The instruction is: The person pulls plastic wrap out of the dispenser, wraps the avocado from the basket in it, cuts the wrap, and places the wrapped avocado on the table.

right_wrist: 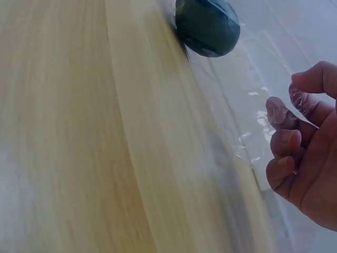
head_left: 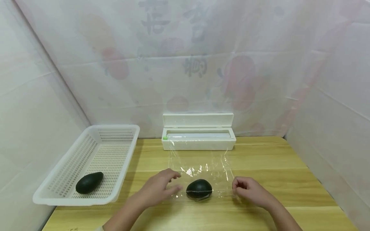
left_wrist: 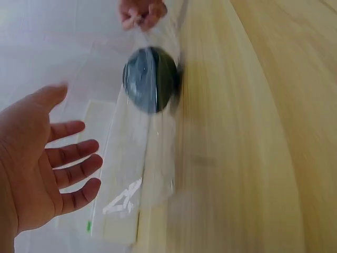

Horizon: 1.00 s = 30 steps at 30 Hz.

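A dark green avocado [head_left: 198, 188] lies on the table under a sheet of clear cling film [head_left: 214, 160]. The film runs from the roll in a white dispenser box [head_left: 199, 144] toward the near side, its front edge crossing the avocado. My left hand [head_left: 159, 188], fingers spread and holding nothing, hovers left of the avocado; the left wrist view shows its bare palm [left_wrist: 31, 153]. To the right of the avocado, my right hand [head_left: 251, 191] pinches the film's near right corner between thumb and index finger [right_wrist: 303, 97]. Film also drapes over another fingertip in the right wrist view.
A white perforated basket [head_left: 122, 166] stands on the left with a second avocado [head_left: 89, 183] inside. The dispenser's lid [head_left: 198, 120] is raised at the back, near the printed curtain [head_left: 179, 80]. Bare wooden table [head_left: 283, 166] extends to the right.
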### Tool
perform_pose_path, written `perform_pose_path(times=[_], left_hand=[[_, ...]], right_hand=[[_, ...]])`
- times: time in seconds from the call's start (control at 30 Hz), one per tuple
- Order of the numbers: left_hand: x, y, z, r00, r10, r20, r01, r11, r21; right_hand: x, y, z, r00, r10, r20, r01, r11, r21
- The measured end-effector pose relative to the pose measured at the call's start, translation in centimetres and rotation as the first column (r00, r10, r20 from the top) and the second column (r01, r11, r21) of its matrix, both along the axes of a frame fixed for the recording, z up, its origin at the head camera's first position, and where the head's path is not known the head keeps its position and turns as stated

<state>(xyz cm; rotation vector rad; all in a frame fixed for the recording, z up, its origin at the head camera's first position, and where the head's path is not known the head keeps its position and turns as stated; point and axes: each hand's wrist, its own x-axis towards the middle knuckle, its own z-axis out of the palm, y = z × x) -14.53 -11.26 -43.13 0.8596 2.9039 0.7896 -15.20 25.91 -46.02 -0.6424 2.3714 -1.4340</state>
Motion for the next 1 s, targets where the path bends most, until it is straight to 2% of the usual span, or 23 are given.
perform_pose_path(times=[0.13,0.23,0.3,0.43,0.53,0.63,0.73,0.83,0.93,1.0], left_hand=[[-0.6,2.5,-0.3,0.995,-0.095,-0.030,0.094,0.995,-0.041],[-1.2,4.2,-0.9,0.990,-0.139,-0.022,0.137,0.989,-0.060],[-1.7,4.9,-1.5,0.990,-0.144,0.005,0.144,0.988,-0.051],[-2.6,5.6,-2.3,0.986,-0.141,0.086,0.139,0.990,0.026],[-3.1,5.8,-2.4,0.977,-0.145,0.158,0.130,0.986,0.101],[-3.5,5.9,-2.4,0.966,-0.148,0.211,0.118,0.982,0.149],[-3.7,5.9,-2.4,0.961,-0.153,0.229,0.117,0.979,0.164],[-3.9,6.0,-2.4,0.959,-0.157,0.235,0.119,0.978,0.169],[-4.1,6.0,-2.4,0.959,-0.155,0.236,0.115,0.978,0.173],[-4.2,6.2,-2.4,0.958,-0.158,0.240,0.114,0.976,0.188]], right_hand=[[-0.2,0.1,-0.2,1.000,-0.016,0.023,0.017,1.000,-0.019],[-0.4,0.1,-0.5,0.999,-0.029,0.032,0.030,0.999,-0.022],[-0.6,0.1,-0.8,0.999,-0.035,0.035,0.036,0.999,-0.021],[-0.9,0.1,-1.0,0.999,-0.040,0.033,0.041,0.999,-0.024],[-1.1,0.4,-1.1,0.998,-0.044,0.038,0.045,0.998,-0.038],[-1.4,1.0,-0.7,0.996,-0.081,0.024,0.082,0.996,-0.040],[-1.7,1.1,0.1,0.987,-0.157,-0.045,0.155,0.987,-0.047],[-1.9,0.1,1.1,0.962,-0.233,-0.143,0.231,0.972,-0.036],[-2.1,-1.9,1.7,0.946,-0.218,-0.241,0.227,0.974,0.012],[-2.0,-3.5,2.0,0.945,-0.158,-0.286,0.182,0.981,0.060]])
